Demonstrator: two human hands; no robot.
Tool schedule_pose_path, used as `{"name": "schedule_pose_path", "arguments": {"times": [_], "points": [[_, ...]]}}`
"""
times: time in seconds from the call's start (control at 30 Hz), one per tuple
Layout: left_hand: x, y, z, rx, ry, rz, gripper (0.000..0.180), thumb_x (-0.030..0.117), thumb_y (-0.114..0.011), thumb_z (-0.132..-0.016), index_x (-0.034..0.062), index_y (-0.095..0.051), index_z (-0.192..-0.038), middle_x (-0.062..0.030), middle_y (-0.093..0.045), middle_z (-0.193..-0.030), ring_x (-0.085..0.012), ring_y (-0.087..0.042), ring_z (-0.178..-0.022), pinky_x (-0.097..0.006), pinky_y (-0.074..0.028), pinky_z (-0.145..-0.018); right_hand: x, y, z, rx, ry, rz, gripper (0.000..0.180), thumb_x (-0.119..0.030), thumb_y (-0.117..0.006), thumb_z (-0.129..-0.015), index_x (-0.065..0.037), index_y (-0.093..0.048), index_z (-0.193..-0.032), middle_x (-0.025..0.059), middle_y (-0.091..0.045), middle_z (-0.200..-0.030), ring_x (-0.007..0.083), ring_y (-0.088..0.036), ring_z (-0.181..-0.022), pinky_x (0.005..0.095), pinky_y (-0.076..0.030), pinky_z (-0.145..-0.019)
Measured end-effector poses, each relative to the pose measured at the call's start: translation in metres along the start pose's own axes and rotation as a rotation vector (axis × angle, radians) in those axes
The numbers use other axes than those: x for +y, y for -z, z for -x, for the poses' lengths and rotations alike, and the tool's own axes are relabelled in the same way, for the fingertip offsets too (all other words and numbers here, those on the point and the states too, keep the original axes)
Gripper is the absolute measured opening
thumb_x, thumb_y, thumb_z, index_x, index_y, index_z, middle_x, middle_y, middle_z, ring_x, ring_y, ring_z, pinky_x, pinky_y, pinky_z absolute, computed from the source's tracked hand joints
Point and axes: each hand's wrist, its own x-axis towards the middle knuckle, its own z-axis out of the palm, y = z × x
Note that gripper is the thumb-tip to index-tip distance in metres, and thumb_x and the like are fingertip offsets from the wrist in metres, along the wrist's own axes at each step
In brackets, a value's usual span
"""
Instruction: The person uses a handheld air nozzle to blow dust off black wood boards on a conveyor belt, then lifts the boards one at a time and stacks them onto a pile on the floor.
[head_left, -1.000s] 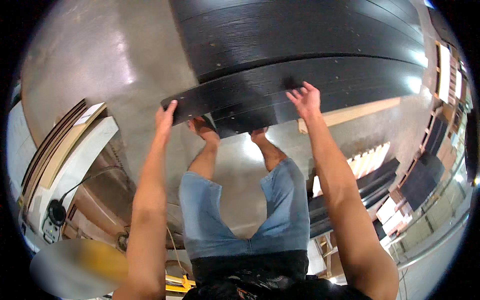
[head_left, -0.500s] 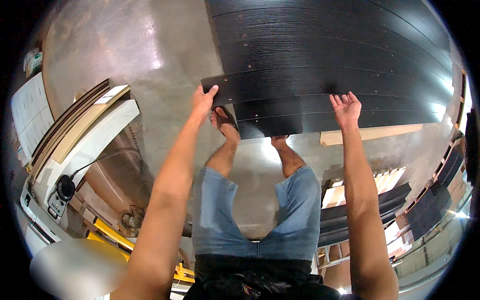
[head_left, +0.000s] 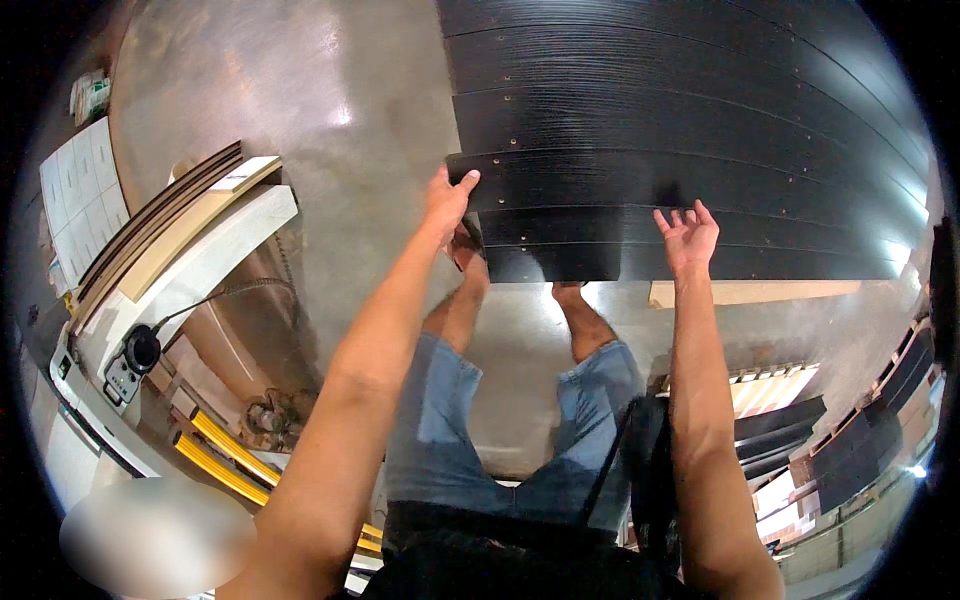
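Note:
Long black planks (head_left: 640, 120) with small holes lie side by side before me as one broad surface. My left hand (head_left: 447, 205) is closed on the left end of one black plank (head_left: 570, 182), thumb on top and fingers hidden below. That end sticks out slightly past the plank beyond it. My right hand (head_left: 690, 243) is turned palm up, fingers apart and a little bent, over the planks nearest me. Its fingertips are by a seam; whether they touch the plank I cannot tell.
Pale boards (head_left: 215, 215) and a white slab (head_left: 200, 270) stand at left, beside a round black device (head_left: 142, 350) with a cable. Yellow rails (head_left: 225, 450) are at lower left. A light wooden board (head_left: 750, 292) lies under the planks' near edge. More black planks (head_left: 780, 428) sit at right.
The held plank has slid right with my left hand, so its end sticks out less. My right hand's fingers are spread wider and more bent. The whole view has shifted slightly.

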Motion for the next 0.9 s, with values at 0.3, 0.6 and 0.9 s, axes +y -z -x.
{"name": "schedule_pose_path", "arguments": {"times": [0.3,0.6,0.9], "points": [[-0.003,-0.014,-0.004,-0.032,-0.028,-0.047,0.039,0.02,-0.074,-0.102,-0.0021,-0.065,-0.134,-0.0164,-0.075,-0.125,-0.0242,-0.07,-0.109,-0.038,-0.054,-0.098,-0.01,-0.004,-0.01,-0.055,0.034,-0.04,0.036,-0.023,-0.047,-0.109,0.002,-0.054,-0.134,0.017,-0.055,-0.144,0.034,-0.045,-0.142,0.0599,-0.025,-0.128],[-0.014,-0.015,-0.013,-0.031,-0.091,-0.232,0.041,0.023,-0.072,-0.105,-0.0005,-0.064,-0.138,-0.0153,-0.076,-0.122,-0.0232,-0.07,-0.103,-0.039,-0.054,-0.094,-0.015,0.011,-0.031,-0.063,0.041,-0.098,0.031,-0.02,-0.044,-0.111,0.002,-0.055,-0.13,0.0163,-0.056,-0.136,0.0339,-0.05,-0.133,0.0575,-0.032,-0.124],[-0.005,-0.016,-0.021,-0.12,-0.05,-0.408,0.042,0.029,-0.074,-0.1,-0.0036,-0.073,-0.127,-0.0206,-0.077,-0.123,-0.0304,-0.073,-0.111,-0.043,-0.056,-0.097,-0.025,0.038,-0.048,-0.09,-0.016,-0.119,0.036,-0.021,-0.046,-0.108,0.003,-0.051,-0.134,0.0158,-0.057,-0.138,0.0355,-0.052,-0.134,0.0593,-0.031,-0.125]]}}
